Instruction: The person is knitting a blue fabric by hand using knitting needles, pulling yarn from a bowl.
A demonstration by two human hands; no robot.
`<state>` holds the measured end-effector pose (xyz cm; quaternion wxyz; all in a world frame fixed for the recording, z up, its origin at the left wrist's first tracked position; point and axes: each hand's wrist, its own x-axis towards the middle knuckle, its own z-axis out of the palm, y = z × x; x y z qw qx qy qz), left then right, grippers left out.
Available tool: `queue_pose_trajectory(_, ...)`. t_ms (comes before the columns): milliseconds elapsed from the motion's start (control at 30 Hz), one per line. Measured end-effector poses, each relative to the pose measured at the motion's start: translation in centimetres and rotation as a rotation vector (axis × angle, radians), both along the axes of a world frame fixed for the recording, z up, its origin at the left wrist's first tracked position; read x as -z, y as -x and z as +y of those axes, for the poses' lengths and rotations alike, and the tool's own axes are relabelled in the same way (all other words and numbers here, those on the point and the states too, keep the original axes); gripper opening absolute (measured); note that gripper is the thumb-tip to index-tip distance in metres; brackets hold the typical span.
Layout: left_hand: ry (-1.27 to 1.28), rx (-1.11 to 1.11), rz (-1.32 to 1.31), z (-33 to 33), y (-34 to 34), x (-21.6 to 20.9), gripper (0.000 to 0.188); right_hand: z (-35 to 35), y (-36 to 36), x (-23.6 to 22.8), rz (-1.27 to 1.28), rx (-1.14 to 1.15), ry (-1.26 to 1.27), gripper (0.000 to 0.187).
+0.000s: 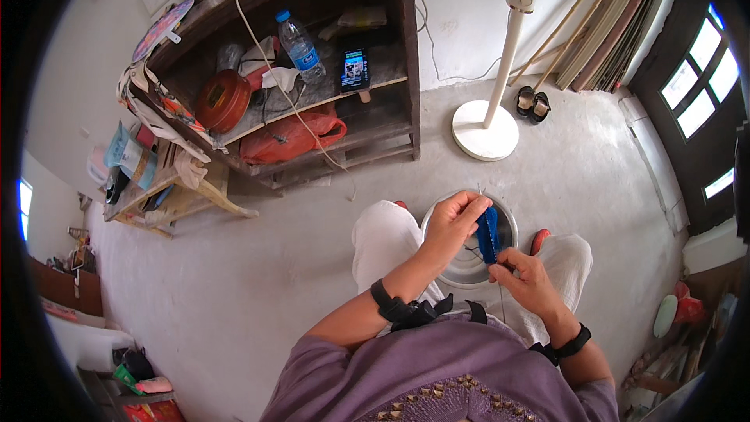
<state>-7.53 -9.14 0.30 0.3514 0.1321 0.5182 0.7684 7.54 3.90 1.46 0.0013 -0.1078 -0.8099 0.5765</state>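
A narrow strip of dark blue knitting (487, 236) hangs between my hands, with a row of pale stitches or a thin needle running along it. My left hand (455, 225) is closed, pinching the strip's upper end. A thin needle tip pokes up just beyond those fingers. At the lower end, my right hand (523, 275) is closed in a pinch on the knitting. From under it a thin grey needle or strand points down toward my lap. Below the knitting, a round metal basin (461, 275) stands on the floor between my knees; my hands partly hide its inside.
Ahead on the left stands a dark wooden cabinet (415, 101) holding a water bottle (300, 48), a lit phone (355, 70), a round red tin (223, 101) and a red plastic bag (293, 134). A white pedestal fan (484, 131) and black shoes (533, 104) are ahead on the right.
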Motion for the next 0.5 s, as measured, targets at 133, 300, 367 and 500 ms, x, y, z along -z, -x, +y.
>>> queue_pose_trajectory(133, -0.062, -0.04, 0.03, 2.3, -0.1, 1.9, 0.022, 0.9, 0.7, 1.4, -0.042, 0.034, 0.099, 0.017)
queue_pose_trajectory(300, -0.049, -0.017, -0.048, 3.7, -0.8, 4.2, 0.022, 1.2, 1.7, 3.9, -0.075, 0.105, 0.191, 0.019)
queue_pose_trajectory(367, -0.095, -0.039, -0.047, 4.6, -1.0, 4.4, 0.021, 1.8, 1.4, 5.3, -0.04, 0.118, 0.219, 0.019)
queue_pose_trajectory(500, -0.071, -0.084, -0.071, 5.1, -1.3, 5.3, 0.021, 1.3, 2.1, 5.5, -0.161, 0.038, 0.341, 0.019)
